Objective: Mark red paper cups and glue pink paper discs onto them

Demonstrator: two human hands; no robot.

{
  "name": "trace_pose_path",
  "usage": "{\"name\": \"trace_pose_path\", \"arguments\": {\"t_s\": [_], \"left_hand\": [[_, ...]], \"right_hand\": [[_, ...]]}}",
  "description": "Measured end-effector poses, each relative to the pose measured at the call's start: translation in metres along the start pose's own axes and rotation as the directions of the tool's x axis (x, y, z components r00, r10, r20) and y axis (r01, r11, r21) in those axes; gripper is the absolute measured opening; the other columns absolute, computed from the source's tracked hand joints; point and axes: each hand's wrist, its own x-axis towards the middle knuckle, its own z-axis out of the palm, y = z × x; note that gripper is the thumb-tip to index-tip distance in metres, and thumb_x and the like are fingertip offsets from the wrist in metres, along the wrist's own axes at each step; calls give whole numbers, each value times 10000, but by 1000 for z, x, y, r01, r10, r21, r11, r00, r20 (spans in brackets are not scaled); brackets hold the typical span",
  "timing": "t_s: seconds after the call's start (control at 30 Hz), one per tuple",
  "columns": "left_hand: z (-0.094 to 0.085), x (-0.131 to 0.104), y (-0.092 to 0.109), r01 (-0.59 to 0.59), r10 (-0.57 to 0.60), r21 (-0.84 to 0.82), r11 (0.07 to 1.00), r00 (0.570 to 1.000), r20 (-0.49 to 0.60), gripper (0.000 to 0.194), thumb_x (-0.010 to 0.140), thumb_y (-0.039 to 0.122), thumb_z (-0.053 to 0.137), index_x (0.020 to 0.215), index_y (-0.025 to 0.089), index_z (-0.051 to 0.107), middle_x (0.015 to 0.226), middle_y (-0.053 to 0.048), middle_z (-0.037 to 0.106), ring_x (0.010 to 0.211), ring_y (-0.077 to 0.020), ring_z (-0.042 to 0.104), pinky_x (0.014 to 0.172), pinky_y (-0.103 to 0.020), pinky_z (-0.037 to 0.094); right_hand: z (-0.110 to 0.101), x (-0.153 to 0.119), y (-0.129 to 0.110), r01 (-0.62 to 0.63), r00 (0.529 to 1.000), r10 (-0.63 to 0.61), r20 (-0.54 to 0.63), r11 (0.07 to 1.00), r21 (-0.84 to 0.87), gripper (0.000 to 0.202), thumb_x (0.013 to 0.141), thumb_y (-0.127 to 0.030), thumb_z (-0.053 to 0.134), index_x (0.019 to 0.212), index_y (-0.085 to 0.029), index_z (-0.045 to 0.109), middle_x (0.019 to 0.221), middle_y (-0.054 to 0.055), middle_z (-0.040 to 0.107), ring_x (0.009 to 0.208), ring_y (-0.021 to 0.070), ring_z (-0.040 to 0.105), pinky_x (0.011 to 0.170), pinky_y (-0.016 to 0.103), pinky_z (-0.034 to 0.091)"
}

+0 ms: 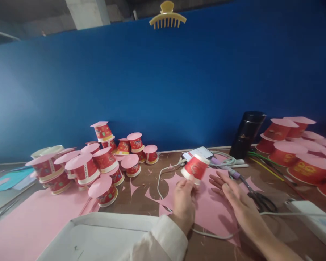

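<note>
My left hand (183, 203) grips a red paper cup (196, 167) with a white rim, tilted and held up over the table. Close by on the right, my right hand (233, 199) is stretched out with its fingers apart and nothing in it. Beneath both hands lies a pink paper sheet (209, 214) with rounded pieces cut out of its edge. A phone (198, 153) rests just behind the cup. Black-handled scissors (260, 201) lie right of my right hand, partly covered by it.
Red cups topped with pink paper discs (84, 168) stand stacked at left; more red cups (288, 150) crowd the right. A black flask (247, 134) stands by the blue partition (163, 83). A white tray (97, 217) sits in front, a white power strip (312, 217) at right, cables between.
</note>
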Motion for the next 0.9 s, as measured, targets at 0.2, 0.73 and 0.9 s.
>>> {"name": "trace_pose_path", "arguments": {"t_s": [0.2, 0.73, 0.9], "left_hand": [[-12, 16, 9, -120, 152, 240, 963, 981, -120, 529, 623, 630, 813, 724, 143, 632, 640, -8, 581, 525, -75, 475, 486, -208, 367], [-12, 18, 6, -67, 76, 168, 983, 996, -46, 524, 637, 605, 803, 720, 190, 494, 544, 68, 465, 450, -50, 385, 439, -188, 300], [-12, 18, 6, -51, 56, 155, 987, 998, -29, 541, 617, 627, 806, 731, 192, 506, 528, 72, 470, 410, -52, 381, 417, -198, 283]], "right_hand": [[-3, 5, 17, 198, 977, -213, 8, 892, -407, 398, 875, -529, 588, 1134, -243, 686, 1147, 91, 715, 1018, 227, 689, 877, 356, 568], [53, 37, -22, 272, 936, 129, 328, 328, -905, 243, 952, -333, 543, 1095, -180, 665, 1048, 70, 690, 917, 195, 664, 809, 389, 532], [58, 42, -12, 316, 923, 135, 360, 265, -911, 382, 927, -403, 604, 1239, -183, 593, 1210, 80, 624, 1026, 201, 634, 861, 403, 548]]}}
